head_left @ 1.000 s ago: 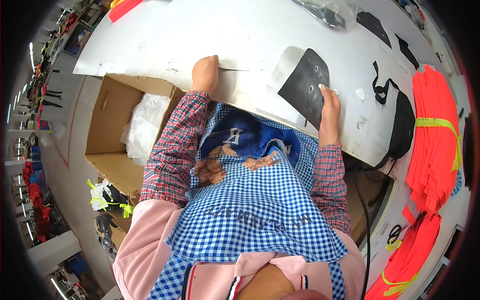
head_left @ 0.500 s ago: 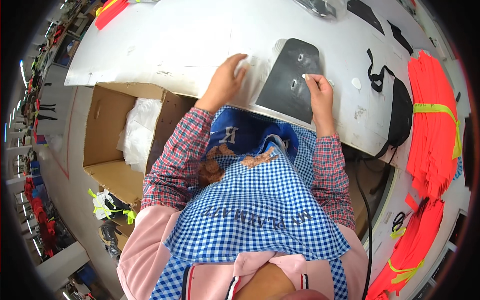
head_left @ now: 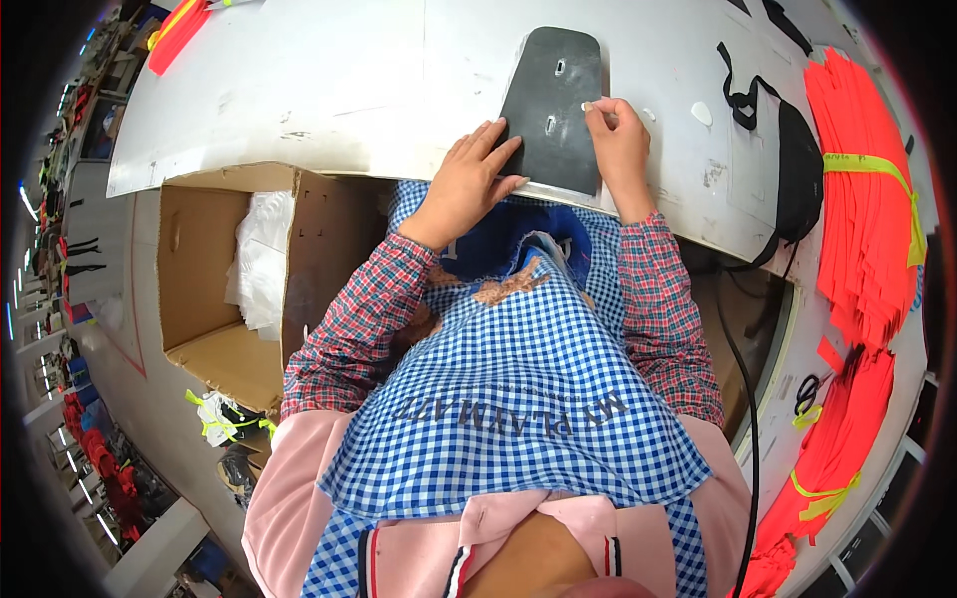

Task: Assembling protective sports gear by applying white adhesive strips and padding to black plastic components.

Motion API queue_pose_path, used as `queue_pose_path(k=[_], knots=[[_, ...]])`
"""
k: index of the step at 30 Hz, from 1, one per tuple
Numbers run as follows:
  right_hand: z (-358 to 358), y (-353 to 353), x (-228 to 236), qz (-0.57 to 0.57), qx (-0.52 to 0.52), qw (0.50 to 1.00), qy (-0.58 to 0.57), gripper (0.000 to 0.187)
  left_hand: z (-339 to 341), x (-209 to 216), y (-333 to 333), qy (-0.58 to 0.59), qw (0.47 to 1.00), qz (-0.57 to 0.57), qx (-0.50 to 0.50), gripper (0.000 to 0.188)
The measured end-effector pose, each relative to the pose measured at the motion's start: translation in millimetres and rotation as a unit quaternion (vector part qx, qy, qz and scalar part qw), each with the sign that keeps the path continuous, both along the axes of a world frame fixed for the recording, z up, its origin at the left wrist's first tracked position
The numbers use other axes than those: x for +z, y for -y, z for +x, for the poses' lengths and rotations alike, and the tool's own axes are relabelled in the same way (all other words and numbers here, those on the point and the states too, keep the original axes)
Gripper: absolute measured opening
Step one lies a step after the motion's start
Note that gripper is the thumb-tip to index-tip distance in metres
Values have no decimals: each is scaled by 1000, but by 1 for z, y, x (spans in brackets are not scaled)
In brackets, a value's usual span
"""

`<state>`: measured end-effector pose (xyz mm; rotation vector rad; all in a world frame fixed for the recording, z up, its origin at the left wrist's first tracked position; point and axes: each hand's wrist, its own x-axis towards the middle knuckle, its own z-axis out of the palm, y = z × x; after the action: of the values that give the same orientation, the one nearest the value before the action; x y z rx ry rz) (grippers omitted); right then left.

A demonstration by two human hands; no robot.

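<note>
1. Black panel [head_left: 573, 149], lying flat on the white table [head_left: 349, 80] at its near edge; the outline tapers toward the far end, which is rounded; two slots pierce it, one farther than the other.
2. Left hand [head_left: 471, 181], fingers spread wide with nothing enclosed; the fingertips touch the panel along the nearer part of its left side.
3. Right hand [head_left: 620, 145], thumb and forefinger in a narrow pinch, holding a small white piece [head_left: 586, 107] over the panel's right margin; whether the piece touches the panel cannot be told.
4. Right of this hand, a pale oval [head_left: 702, 114] on the table; farther right, a black strapped article [head_left: 798, 184]; beyond it, an orange bundle [head_left: 857, 199] tied with a yellow-green band; nearer, dark-handled scissors [head_left: 806, 392] beside a second orange bundle [head_left: 832, 463].
5. To the left, an open cardboard box [head_left: 199, 259] containing white sheets [head_left: 264, 264]; far left on the table, a red-orange bundle [head_left: 177, 40].
</note>
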<state>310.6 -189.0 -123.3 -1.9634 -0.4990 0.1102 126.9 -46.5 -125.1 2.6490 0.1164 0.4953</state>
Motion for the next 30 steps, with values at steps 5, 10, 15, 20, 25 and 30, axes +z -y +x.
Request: queue_pose_path(k=[5, 10, 15, 20, 25, 30], knots=[[-1, 10, -1, -28, 4, 999, 25, 21, -4, -2, 2, -1, 1000, 20, 6, 52], [-1, 13, -5, -21, 10, 999, 31, 21, -5, -4, 3, 6, 1000, 23, 7, 54], [-2, 14, -9, -10, 22, 999, 40, 22, -6, -4, 5, 9, 1000, 23, 10, 54], [-1, 15, -11, -9, 26, 999, 32, 22, -6, -3, 5, 6, 1000, 23, 16, 55], [-2, 16, -11, -10, 32, 999, 40, 22, -7, 0, 5, 0, 1000, 9, 14, 54], [-5, 16, -7, -18, 30, 999, 26, 22, -8, 4, 3, -8, 1000, -15, 2, 54]])
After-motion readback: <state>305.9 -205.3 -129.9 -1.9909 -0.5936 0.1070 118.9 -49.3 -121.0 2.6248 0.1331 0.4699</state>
